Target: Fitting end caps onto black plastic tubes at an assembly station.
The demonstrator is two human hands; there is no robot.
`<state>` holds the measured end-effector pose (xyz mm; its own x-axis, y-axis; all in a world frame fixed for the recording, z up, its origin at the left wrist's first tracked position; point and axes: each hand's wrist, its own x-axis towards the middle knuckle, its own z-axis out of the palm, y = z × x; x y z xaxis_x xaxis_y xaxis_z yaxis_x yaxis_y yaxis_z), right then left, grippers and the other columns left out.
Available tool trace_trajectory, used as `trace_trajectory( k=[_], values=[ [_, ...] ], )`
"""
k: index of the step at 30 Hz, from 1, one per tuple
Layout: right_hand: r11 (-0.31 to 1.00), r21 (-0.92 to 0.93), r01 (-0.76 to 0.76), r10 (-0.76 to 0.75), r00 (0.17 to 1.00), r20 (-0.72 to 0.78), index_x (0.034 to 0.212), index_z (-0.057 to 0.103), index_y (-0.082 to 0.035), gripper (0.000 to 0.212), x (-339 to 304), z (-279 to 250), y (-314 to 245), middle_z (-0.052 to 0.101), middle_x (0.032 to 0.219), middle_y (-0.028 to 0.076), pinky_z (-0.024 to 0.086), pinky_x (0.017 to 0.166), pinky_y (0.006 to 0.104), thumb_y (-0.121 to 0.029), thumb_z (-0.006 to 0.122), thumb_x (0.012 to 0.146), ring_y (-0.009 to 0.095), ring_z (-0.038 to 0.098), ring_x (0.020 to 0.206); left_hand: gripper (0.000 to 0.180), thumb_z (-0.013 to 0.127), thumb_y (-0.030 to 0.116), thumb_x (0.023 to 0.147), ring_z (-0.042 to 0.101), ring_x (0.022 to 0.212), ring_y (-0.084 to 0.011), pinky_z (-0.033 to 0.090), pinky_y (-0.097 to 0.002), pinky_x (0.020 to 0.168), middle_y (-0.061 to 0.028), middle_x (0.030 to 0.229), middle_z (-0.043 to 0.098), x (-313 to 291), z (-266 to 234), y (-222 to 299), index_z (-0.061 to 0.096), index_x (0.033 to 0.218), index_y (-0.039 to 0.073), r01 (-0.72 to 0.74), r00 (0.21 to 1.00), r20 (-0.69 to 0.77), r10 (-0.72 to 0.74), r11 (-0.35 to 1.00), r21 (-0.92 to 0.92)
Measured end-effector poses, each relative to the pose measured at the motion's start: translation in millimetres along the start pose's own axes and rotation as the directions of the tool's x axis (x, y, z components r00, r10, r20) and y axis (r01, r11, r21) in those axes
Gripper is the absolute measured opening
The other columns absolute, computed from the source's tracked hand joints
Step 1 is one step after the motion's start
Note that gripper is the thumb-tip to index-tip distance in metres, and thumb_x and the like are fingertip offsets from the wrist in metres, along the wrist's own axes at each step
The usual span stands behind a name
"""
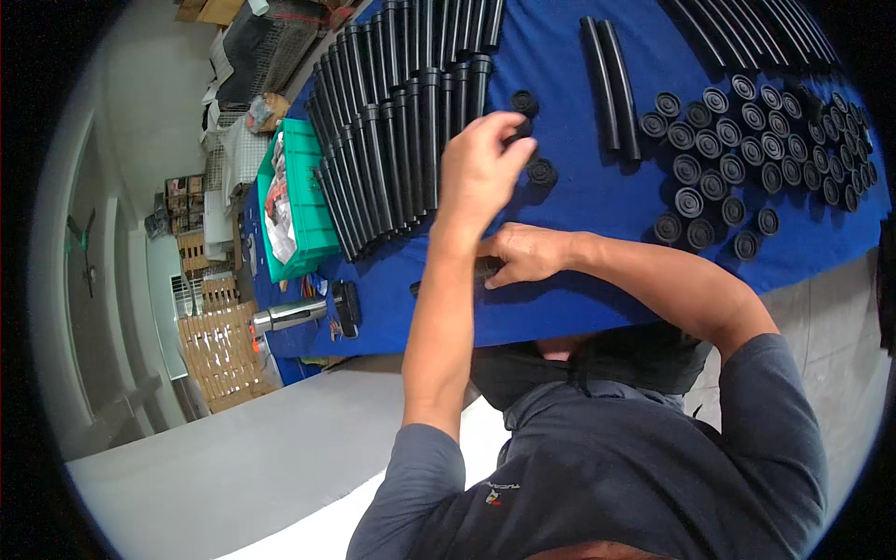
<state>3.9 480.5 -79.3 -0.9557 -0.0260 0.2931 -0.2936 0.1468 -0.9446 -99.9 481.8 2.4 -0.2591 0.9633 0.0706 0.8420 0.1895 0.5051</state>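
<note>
The left hand reaches over a blue cloth, thumb and forefinger parted and curved about a small black cap. From this angle I cannot tell whether the fingertips actually pinch it or only surround it. A second cap lies just beyond that one, and a third cap lies just on its near side, so the three make a short line.

The right hand is lower, close to the near edge of the table, its thumb and fingers closed round a dark piece (mostly hidden by the hand and the left forearm).

To the left of the left hand, black tubes with collars lie side by side in two overlapping rows. To the right, well apart from the hands, two plain black tubes lie next to each other; farther right is a loose cluster of round black caps, with a row of thinner black rods on their far side.

At the table's left stand a teal crate holding clear bags, a silver flask on its side and a black case.
</note>
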Motion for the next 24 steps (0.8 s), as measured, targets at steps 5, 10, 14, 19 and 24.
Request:
trace_trajectory(
  k=[5,10,14,19,24],
  values=[
    [0.995,-0.074,-0.067,0.070,0.996,0.047,0.125,0.060,0.003,0.050,-1.7,-3.5,-8.7,0.069,0.107,0.024,0.049,0.095,0.0444,-0.015,0.072,0.080,0.038,0.066,0.101,0.030,0.068,0.017,0.092,0.065,0.080,-0.0113,0.054,-0.0259,0.064,-0.0079,0.095,0.071,-25.0,0.3,-37.1,0.069,0.116,0.000,0.335,0.932,0.246,-0.267,0.893,-0.300],
    [0.994,-0.081,-0.072,0.077,0.995,0.066,0.126,0.060,0.003,0.050,-2.4,-2.8,-10.6,0.069,0.109,0.025,0.049,0.095,0.0451,-0.015,0.071,0.081,0.038,0.066,0.103,0.029,0.067,0.016,0.092,0.068,0.082,-0.0136,0.058,-0.0301,0.069,-0.0104,0.099,0.073,-33.1,3.0,-38.2,0.070,0.116,0.000,0.356,0.930,0.158,-0.333,0.923,-0.149],
    [0.988,-0.096,-0.124,0.133,0.987,0.091,0.127,0.059,0.003,0.052,0.5,-2.5,-15.6,0.068,0.107,0.025,0.049,0.094,0.0454,-0.017,0.072,0.081,0.038,0.066,0.102,0.029,0.066,0.017,0.094,0.068,0.079,-0.0133,0.056,-0.0265,0.067,-0.0103,0.097,0.073,-53.5,-5.9,-47.4,0.069,0.117,0.000,0.201,0.970,-0.098,-0.221,0.963,-0.181],
    [0.993,-0.066,-0.101,0.101,0.995,0.009,0.127,0.058,0.002,0.053,-7.4,-3.7,-9.9,0.068,0.102,0.026,0.048,0.092,0.0462,-0.019,0.072,0.081,0.039,0.066,0.100,0.025,0.063,0.022,0.097,0.059,0.060,-0.0159,0.048,-0.0269,0.050,-0.0108,0.077,0.064,-127.9,-28.9,-19.4,0.064,0.088,-0.001,0.212,0.911,-0.061,-0.408,0.589,-0.779],
    [0.971,0.156,-0.180,0.182,0.983,-0.001,0.129,0.058,-0.003,0.049,-1.0,-1.7,-9.0,0.069,0.086,0.018,0.055,0.069,0.0371,-0.012,0.069,0.082,0.023,0.069,0.073,0.034,0.062,0.034,0.096,0.054,0.053,-0.0186,0.042,-0.0279,0.044,-0.0094,0.067,0.057,-209.8,-1.0,-54.6,0.059,0.085,0.002,0.440,0.815,0.387,-0.431,0.025,-0.898]
  ],
)
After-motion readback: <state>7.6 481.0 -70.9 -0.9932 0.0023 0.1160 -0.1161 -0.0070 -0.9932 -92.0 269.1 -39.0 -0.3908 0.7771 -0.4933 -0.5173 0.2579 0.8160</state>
